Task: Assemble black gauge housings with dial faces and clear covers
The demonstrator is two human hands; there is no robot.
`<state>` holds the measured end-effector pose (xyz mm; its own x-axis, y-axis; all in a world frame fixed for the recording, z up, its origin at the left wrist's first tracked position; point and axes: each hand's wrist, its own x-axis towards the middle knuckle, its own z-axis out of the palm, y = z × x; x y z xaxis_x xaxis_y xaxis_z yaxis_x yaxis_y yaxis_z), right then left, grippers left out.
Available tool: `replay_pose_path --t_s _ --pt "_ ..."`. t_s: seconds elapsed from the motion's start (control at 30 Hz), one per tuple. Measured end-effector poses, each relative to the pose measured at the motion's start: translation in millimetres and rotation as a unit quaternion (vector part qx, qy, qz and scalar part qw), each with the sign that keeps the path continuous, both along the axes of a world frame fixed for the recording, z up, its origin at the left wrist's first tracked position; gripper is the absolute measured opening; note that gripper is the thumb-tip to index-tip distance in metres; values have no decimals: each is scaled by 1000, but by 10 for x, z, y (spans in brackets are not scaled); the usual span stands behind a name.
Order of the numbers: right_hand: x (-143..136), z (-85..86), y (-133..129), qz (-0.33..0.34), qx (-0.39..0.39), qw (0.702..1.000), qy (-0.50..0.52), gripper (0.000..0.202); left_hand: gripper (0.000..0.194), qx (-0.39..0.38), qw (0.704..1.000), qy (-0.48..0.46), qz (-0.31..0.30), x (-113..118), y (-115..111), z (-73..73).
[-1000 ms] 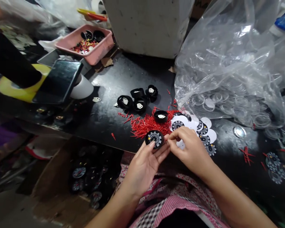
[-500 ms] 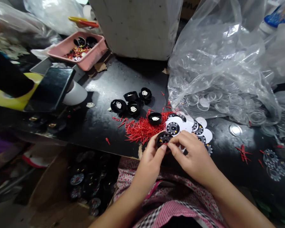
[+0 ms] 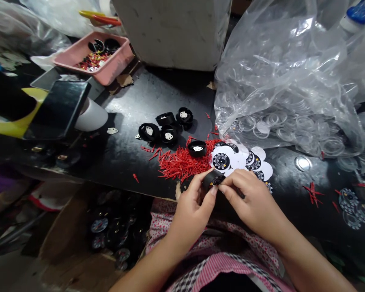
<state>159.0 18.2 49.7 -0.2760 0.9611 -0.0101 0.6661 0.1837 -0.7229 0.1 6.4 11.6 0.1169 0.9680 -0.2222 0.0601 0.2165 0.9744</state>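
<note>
My left hand (image 3: pixel 194 205) is closed around a small black gauge (image 3: pixel 211 178), which is tilted so its numbered dial faces partly away. My right hand (image 3: pixel 251 194) has its thumb and fingertips pinched together at the gauge's right edge; whatever is between them is too small to make out. Just beyond the hands lies a heap of red pointers (image 3: pixel 181 164). One black housing (image 3: pixel 197 149) rests on that heap. White-backed dial discs (image 3: pixel 221 159) with black printed faces spread beside it. Several more black housings with pale plates inside, such as this cup (image 3: pixel 149 133), stand farther back.
A clear plastic bag (image 3: pixel 280 81) of transparent rings fills the back right. A large grey box (image 3: pixel 170 36) stands behind. At left are a pink tray (image 3: pixel 109 67), a phone (image 3: pixel 59 107) and a dark sleeve (image 3: pixel 9 97). Below the table edge, a cardboard box (image 3: pixel 61 239) holds gauges.
The gauge has tipped in my left hand, so its dark side wall shows more and its dial less. My right fingertips remain at its edge. The view has shifted slightly.
</note>
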Motion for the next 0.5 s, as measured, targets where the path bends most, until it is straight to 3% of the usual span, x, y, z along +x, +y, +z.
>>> replay_pose_path --t_s 0.27,0.4,0.5 --pt "-114 -32 -88 -41 12 999 -14 22 29 20 997 66 37 -35 -19 21" --pt "-72 -31 -24 -26 11 1000 -10 26 31 -79 995 -55 -13 -83 53 15" --pt "-19 -19 34 13 69 997 -16 9 40 -165 969 -180 -36 -119 88 5"
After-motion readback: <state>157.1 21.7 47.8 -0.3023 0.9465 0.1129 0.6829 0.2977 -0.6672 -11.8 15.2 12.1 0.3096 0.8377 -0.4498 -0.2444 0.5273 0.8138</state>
